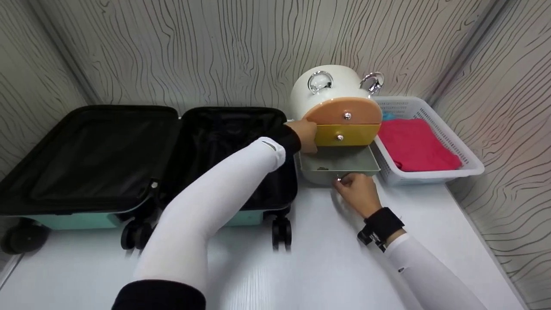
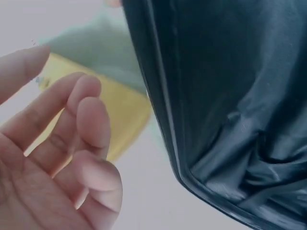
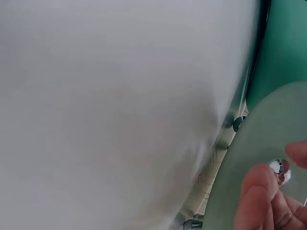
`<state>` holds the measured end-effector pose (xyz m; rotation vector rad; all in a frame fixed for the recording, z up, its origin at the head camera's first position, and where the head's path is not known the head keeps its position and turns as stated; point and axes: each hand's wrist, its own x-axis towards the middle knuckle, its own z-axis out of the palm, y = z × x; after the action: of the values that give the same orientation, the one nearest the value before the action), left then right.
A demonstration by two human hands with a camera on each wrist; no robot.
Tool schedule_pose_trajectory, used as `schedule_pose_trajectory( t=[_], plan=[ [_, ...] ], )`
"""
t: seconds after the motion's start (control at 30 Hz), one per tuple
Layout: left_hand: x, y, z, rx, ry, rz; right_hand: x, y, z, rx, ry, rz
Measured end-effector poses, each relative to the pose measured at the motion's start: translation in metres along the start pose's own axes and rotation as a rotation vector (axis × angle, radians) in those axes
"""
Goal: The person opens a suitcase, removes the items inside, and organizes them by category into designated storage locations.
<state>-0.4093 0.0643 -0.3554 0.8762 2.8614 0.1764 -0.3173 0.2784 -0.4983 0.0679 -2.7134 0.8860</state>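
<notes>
A round white cabinet (image 1: 331, 82) with a chrome ring handle stands at the back. Its front has an orange drawer (image 1: 340, 110), a yellow drawer (image 1: 359, 134) and a grey-green drawer (image 1: 344, 160), which is pulled out at the bottom. My right hand (image 1: 359, 193) pinches the silver knob (image 3: 278, 167) of the grey-green drawer between thumb and fingers. At the cabinet's left side is my left hand (image 1: 304, 134), beside the yellow drawer. Its fingers (image 2: 91, 120) are loosely bent with nothing between them in the left wrist view.
On the left lies an opened suitcase (image 1: 103, 159) with black lining and teal shell, its right half close beside the cabinet. A white basket (image 1: 467, 165) with folded red cloth (image 1: 419, 144) stands to the right. Patterned wall panels (image 1: 224, 51) enclose the white table (image 1: 327, 258).
</notes>
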Motion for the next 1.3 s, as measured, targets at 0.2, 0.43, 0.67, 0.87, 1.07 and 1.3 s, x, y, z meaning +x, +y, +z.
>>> schedule_pose_trajectory(
  t=[0.2,0.43,0.67,0.87,1.07,1.3],
  plan=[
    [-0.038,-0.041,-0.007,-0.129,0.039,-0.014,0.009,-0.002,0.001,-0.007,-0.007,-0.01],
    [-0.074,-0.056,0.009,-0.091,-0.045,0.019,0.028,-0.001,0.005,-0.033,-0.019,-0.014],
    [-0.099,-0.056,0.007,-0.07,-0.028,0.055,0.049,-0.001,0.012,-0.056,-0.012,-0.005],
    [-0.113,-0.063,0.011,-0.075,-0.042,0.039,0.061,-0.003,0.022,-0.063,-0.044,0.033],
    [-0.124,-0.069,0.016,-0.104,-0.036,0.017,0.071,-0.007,0.024,-0.059,-0.061,0.056],
    [-0.127,-0.073,0.021,-0.116,-0.046,0.026,0.077,-0.005,0.026,-0.023,-0.14,0.101]
  ],
)
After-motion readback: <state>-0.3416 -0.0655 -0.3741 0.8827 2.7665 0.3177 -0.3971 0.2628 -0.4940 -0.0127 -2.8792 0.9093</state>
